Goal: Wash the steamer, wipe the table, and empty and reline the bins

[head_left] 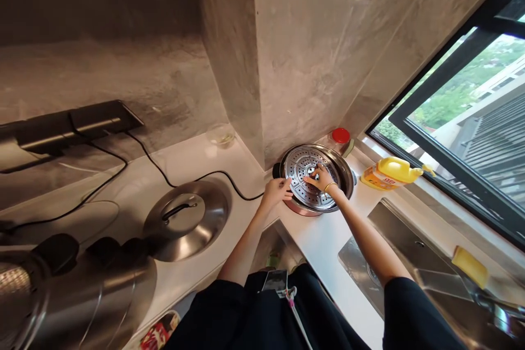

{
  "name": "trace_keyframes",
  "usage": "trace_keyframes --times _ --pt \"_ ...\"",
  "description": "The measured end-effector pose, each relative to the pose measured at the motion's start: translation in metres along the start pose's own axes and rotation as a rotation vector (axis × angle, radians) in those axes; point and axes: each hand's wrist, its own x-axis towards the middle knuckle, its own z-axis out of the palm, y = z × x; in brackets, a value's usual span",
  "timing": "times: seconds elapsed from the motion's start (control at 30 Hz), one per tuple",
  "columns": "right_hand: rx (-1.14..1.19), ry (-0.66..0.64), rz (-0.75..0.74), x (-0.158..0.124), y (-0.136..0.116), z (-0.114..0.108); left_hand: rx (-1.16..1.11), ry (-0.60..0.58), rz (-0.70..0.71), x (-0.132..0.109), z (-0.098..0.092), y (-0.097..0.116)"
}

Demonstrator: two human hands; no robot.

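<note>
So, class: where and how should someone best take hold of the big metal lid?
Probably by its black handle, coming from above: the lid lies handle-up, and the handle stands raised near its middle, likely leaving room for fingers underneath.

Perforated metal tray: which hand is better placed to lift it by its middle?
Probably the right hand: it is at the middle of the perforated metal tray, whereas the left hand is only at its edge. I cannot tell whether either grips it.
</note>
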Motion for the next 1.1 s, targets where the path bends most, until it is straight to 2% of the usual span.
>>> trace_keyframes --times 0.1,0.2,0.3,0.4,0.43,0.5,0.6,0.67,0.73,0.8,0.87,0.9,1.0,1.1 --pt "-0.088 -0.047 0.048 0.000 0.003 0.011 0.078 0.129 0.080 -0.010 -0.020 -0.004" --pt "-0.173 -0.071 0.068 0.000 0.006 0.023 0.162 0.180 0.111 -0.016 -0.030 -0.015" --pt "-0.192 -0.104 0.059 0.004 0.008 0.032 0.303 0.186 0.103 -0.016 -0.025 -0.026" --pt "-0.133 -0.110 -0.042 0.008 0.018 0.025 0.469 0.237 0.152 -0.015 -0.011 -0.029" --pt "-0.104 -0.069 -0.085 0.008 0.025 0.018 0.518 0.253 0.171 -0.014 -0.007 -0.029" --pt "-0.077 0.103 -0.132 0.007 0.049 -0.002 0.591 0.254 0.182 -0.013 0.002 -0.028" --pt "-0.149 0.444 -0.057 0.001 0.096 -0.034 0.649 0.238 0.131 -0.010 0.014 -0.027" --pt "-0.157 0.480 0.048 -0.004 0.122 -0.048 0.672 0.257 0.084 -0.007 0.019 -0.027" --pt "-0.134 0.432 0.104 -0.009 0.131 -0.053 0.658 0.264 0.082 -0.006 0.020 -0.028" --pt "-0.126 0.455 0.050 -0.013 0.116 -0.048 0.601 0.229 0.132 -0.009 0.015 -0.030" --pt "-0.078 0.504 -0.117 -0.018 0.078 -0.035 0.526 0.203 0.171 -0.016 0.004 -0.033" --pt "-0.020 0.486 -0.225 -0.021 0.052 -0.027 0.493 0.210 0.168 -0.022 -0.004 -0.035" --pt "0.213 0.261 -0.516 -0.035 -0.037 0.006 0.394 0.306 0.102 -0.049 -0.034 -0.041" --pt "0.349 -0.019 -0.659 -0.049 -0.128 0.050 0.262 0.439 0.062 -0.089 -0.071 -0.047"
